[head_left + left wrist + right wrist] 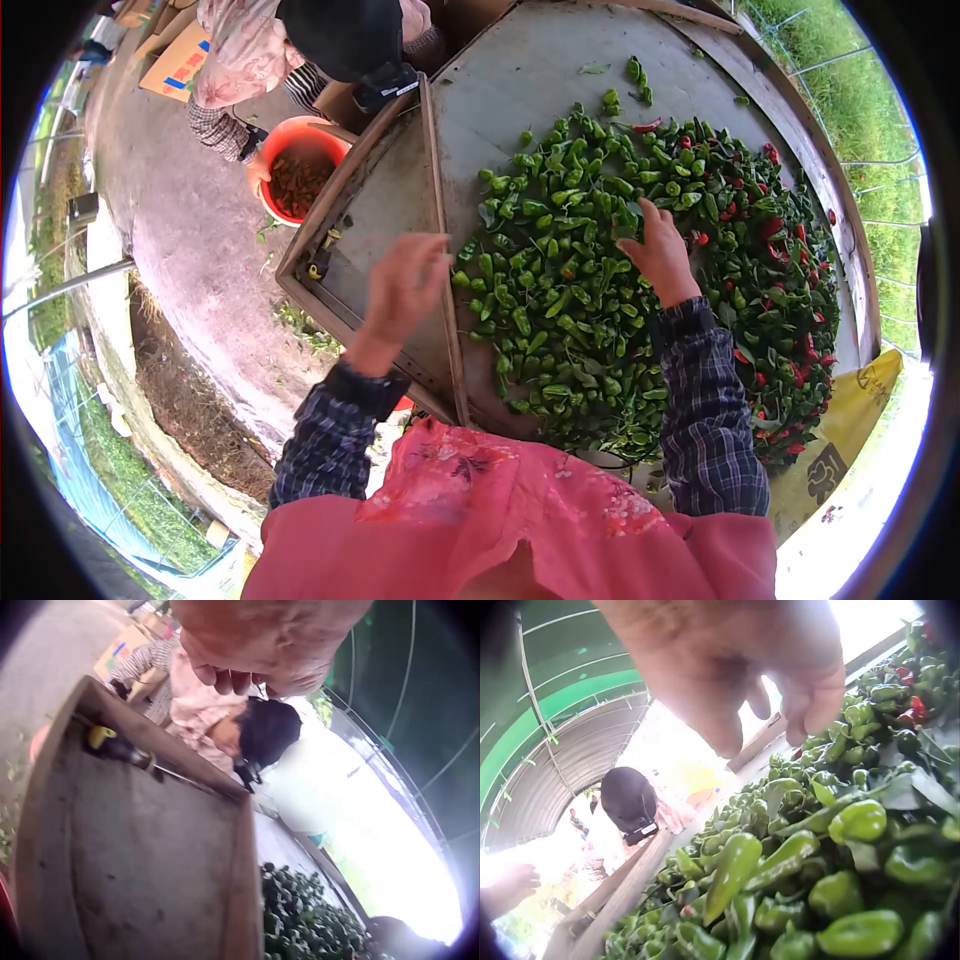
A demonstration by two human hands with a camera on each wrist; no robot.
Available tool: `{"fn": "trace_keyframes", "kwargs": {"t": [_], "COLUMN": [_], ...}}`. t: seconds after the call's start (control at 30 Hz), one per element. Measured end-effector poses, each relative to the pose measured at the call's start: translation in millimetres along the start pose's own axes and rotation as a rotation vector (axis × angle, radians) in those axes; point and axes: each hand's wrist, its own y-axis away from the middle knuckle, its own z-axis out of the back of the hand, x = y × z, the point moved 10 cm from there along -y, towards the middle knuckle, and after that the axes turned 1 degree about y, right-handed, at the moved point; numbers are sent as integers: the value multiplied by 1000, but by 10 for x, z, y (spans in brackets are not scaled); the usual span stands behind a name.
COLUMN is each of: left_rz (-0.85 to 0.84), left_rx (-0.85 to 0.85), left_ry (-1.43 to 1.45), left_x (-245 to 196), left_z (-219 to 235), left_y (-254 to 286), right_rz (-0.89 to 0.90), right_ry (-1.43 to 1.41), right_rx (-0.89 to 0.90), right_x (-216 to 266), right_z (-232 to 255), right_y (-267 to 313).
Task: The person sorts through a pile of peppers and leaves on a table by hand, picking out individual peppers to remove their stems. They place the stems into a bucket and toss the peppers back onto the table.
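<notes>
Heap of small green and red peppers (640,290) spread across the grey wooden sorting counter (540,70). Right hand (660,250) rests on the heap's middle, fingers relaxed, holding nothing visible. Left hand (405,285) hovers loosely curled over the wooden divider rail (440,200), just left of the peppers; the right hand is nearer them.

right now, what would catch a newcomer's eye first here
The big heap of green peppers on the wooden sorting table, with red peppers mixed in at its right side. The right hand reaches into the heap, and an orange bucket stands on the ground at upper left.
</notes>
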Motion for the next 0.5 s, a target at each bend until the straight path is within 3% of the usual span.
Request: {"fn": "trace_keyframes", "kwargs": {"t": [0.07, 0.13, 0.2, 0.27, 0.33, 0.37, 0.4, 0.47, 0.5], "left_rz": [-77, -136, -138, -153, -63, 44, 43, 477, 473], "left_rx": [207, 296, 339, 389, 262, 349, 359, 743, 748], "left_ry": [-25, -81, -152, -217, -7, 80, 80, 594, 587], "left_x": [-174, -230, -143, -246, -374, -425, -527, -549, -633], "left_z": [-596, -1051, -1407, -1647, -1627, -1698, -1729, -2197, -2254], "left_y": [-124, -197, -222, -249, -279, -238, -175, 224, 289], "right_rz": [-45, -43, -161, -387, -353, -419, -482, -557, -467], "right_ry": [-15, -262, -363, -843, -979, -1148, -1320, -1367, -1377], "right_rx": [34, -106, -141, -85, -162, -183, -202, -212, -220], "right_x": [-174, -449, -645, -928, -950, -985, -975, -890, -826], "right_z": [-174, -228, -211, -333, -190, -184, -182, -150, -108], "right_y": [37, 137, 283, 488, 691, 814, 933, 1113, 1146]}}
